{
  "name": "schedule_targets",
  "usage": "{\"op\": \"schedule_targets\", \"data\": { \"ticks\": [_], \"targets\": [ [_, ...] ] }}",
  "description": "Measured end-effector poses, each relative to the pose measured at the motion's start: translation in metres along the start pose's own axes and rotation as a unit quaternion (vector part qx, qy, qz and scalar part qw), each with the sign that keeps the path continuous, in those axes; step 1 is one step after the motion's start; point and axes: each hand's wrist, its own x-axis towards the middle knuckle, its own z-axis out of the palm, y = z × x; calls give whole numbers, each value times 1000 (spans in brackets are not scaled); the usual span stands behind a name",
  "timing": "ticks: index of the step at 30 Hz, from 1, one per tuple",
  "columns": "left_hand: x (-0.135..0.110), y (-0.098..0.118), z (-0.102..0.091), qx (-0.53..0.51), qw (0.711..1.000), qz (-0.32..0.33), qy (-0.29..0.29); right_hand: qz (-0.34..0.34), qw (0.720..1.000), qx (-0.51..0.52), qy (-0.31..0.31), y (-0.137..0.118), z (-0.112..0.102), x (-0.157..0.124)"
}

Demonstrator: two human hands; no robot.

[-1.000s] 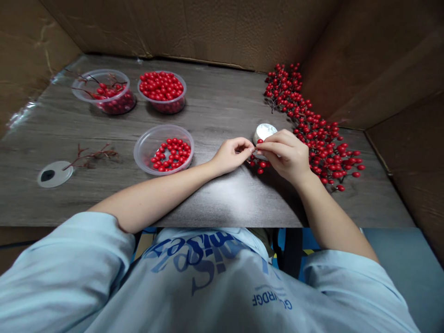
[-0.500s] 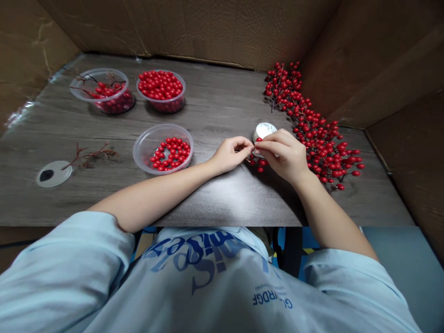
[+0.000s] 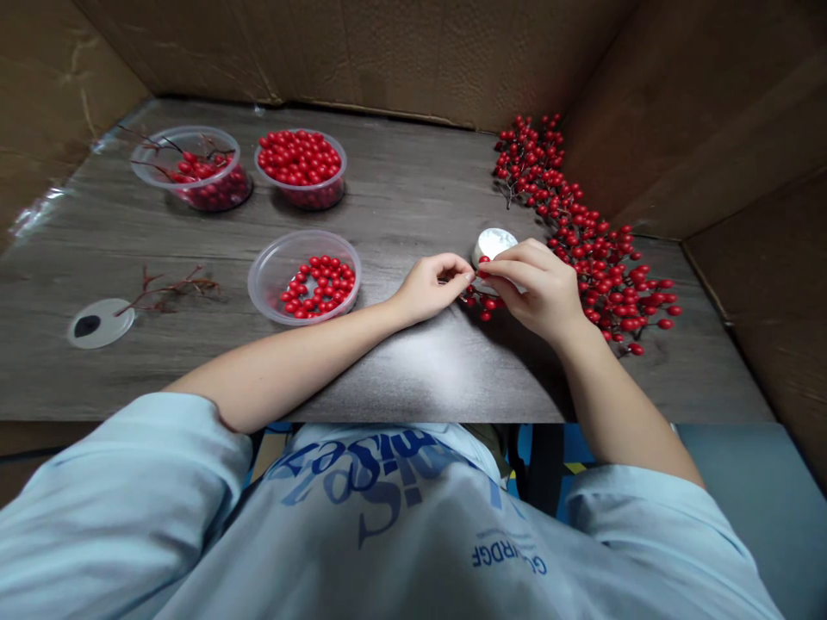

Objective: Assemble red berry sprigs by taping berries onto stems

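Both my hands meet at the middle of the wooden table over a small sprig of red berries [image 3: 483, 301]. My left hand [image 3: 432, 288] is closed, its fingertips pinched on the sprig. My right hand [image 3: 537, 288] is closed too, thumb and forefinger pinching a berry on the same sprig. A small white round container [image 3: 494, 243] stands just behind my right hand. A clear plastic bowl [image 3: 303, 277] partly filled with loose red berries sits to the left of my left hand.
A long pile of berry branches [image 3: 581, 232] lies along the right. Two more clear bowls stand at the back left, one with stems and berries [image 3: 190, 168], one full of berries [image 3: 301, 168]. A bare twig [image 3: 171, 288] and a round lid [image 3: 100, 323] lie left. Cardboard walls surround the table.
My right hand has shifted very slightly to the right while pinching at the sprig. My left hand has stayed where it was.
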Motion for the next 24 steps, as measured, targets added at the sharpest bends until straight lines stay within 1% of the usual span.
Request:
{"op": "schedule_targets", "data": {
  "ticks": [7, 10, 17, 22, 24],
  "targets": [
    [0, 0, 0, -7, 1000, -4, 10, 38, 999, 4, -26, -2, 3, -1],
    [-1, 0, 0, -14, 1000, -7, 10, 48, 999, 7, -24, -2, 4, -1],
    [-1, 0, 0, -18, 1000, -11, 3, 49, 999, 12, -17, -2, 7, -2],
    [0, 0, 0, -21, 1000, -12, 2, 19, 1000, 14, -1, -2, 7, -1],
    [0, 0, 0, -23, 1000, -13, -2, 17, 1000, 10, 1, -2, 7, -1]
  ]
}}
